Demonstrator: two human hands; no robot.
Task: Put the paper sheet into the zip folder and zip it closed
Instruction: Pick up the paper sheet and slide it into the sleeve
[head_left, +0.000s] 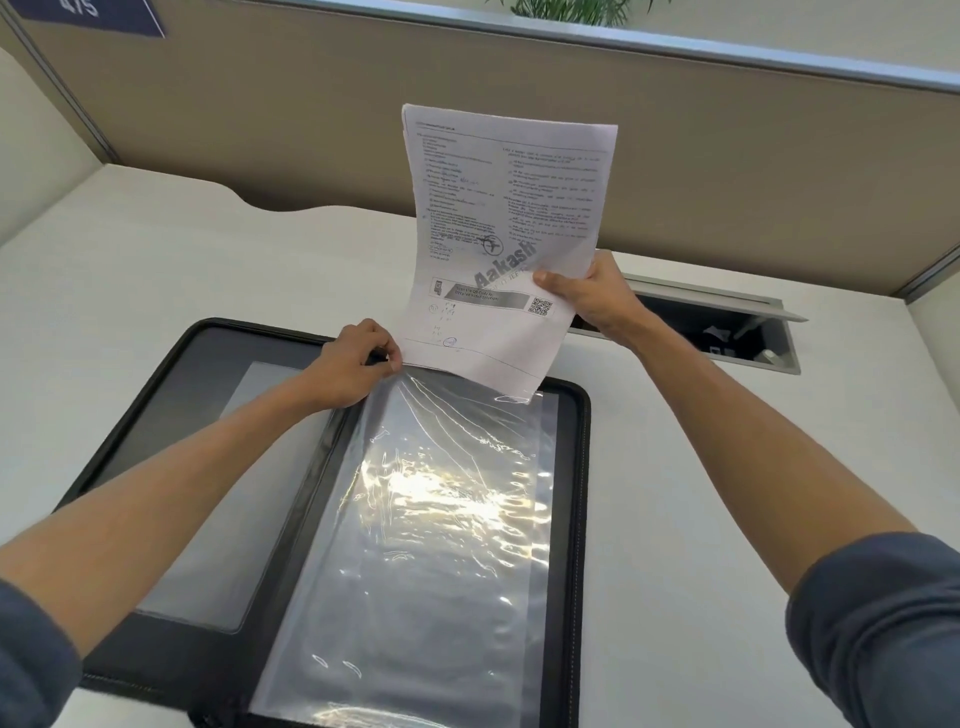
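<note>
White printed paper sheet (498, 244) stands upright, pinched at its lower right edge between thumb and curled fingers of the right hand (587, 296). The left hand (353, 364) pinches the top edge of a clear plastic sleeve (436, 519), holding its mouth open just beneath the sheet's bottom edge. The sleeve lies in the black zip folder (576, 519), spread open flat on a pale desk (727, 467).
</note>
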